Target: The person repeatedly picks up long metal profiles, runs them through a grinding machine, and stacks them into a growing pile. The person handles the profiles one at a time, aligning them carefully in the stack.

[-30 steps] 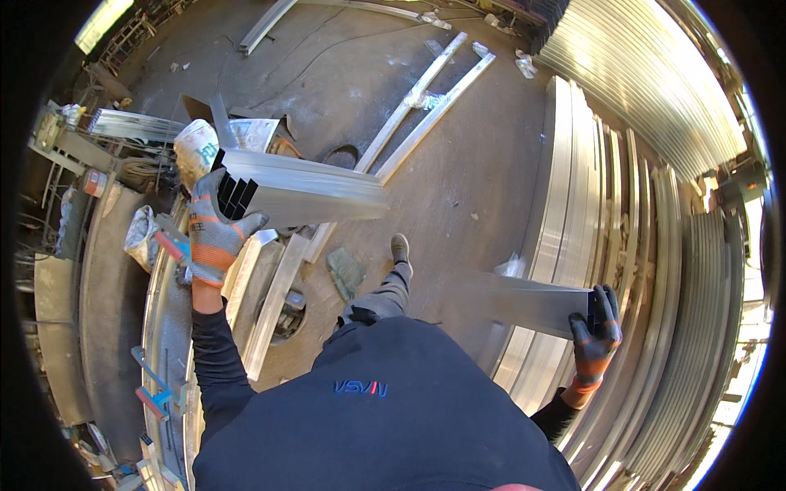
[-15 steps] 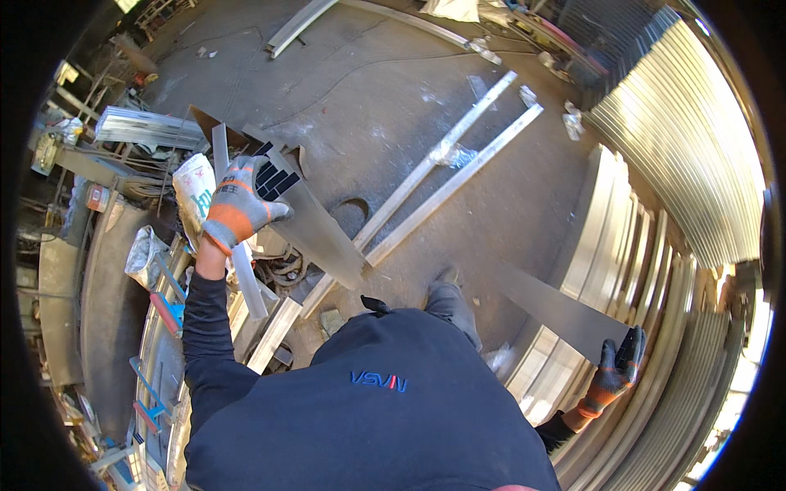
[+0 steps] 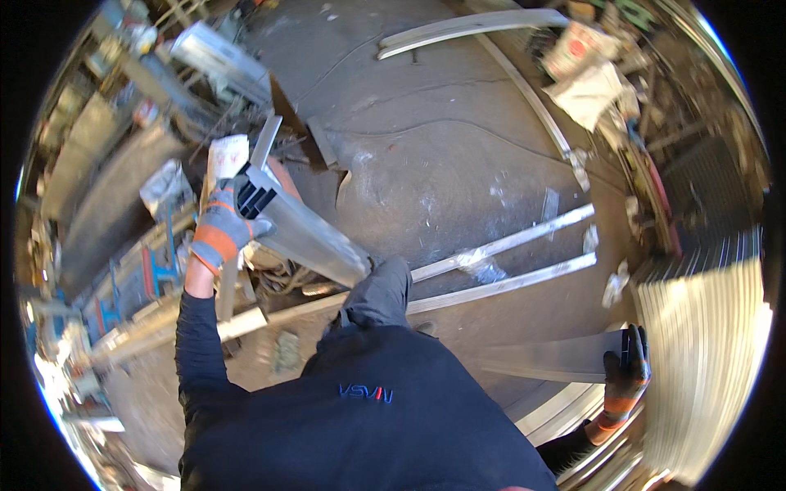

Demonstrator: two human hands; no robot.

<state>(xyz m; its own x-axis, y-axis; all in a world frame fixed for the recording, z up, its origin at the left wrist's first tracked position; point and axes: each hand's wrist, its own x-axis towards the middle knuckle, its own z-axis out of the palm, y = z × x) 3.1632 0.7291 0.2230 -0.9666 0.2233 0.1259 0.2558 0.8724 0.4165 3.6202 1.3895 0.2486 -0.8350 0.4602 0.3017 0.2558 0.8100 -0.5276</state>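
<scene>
My left hand [image 3: 223,225], in a grey and orange work glove, is closed around the upper end of a bundle of metal tubes [image 3: 307,237]. Their dark, hollow ends show beside my fingers, and their lengths slope down toward the floor near my leg. Off to the right, my right hand [image 3: 625,376], in a dark and orange glove, grips the end of a wide, flat grey metal profile [image 3: 548,358]. That profile slants down and inward, its far end blurred beside my body.
Two pale metal beams [image 3: 508,243] lie on the floor ahead, with crumpled plastic [image 3: 483,268] between them. A tall stack of ribbed sheets [image 3: 700,352] stands at the right. White sacks [image 3: 585,82] and scrap lie at the far right. Benches and clutter [image 3: 106,180] line the left.
My body has turned left, so the floor beams and stacked sheets have swung round in view. One leg has come forward. Both hands keep their hold on the metal pieces.
</scene>
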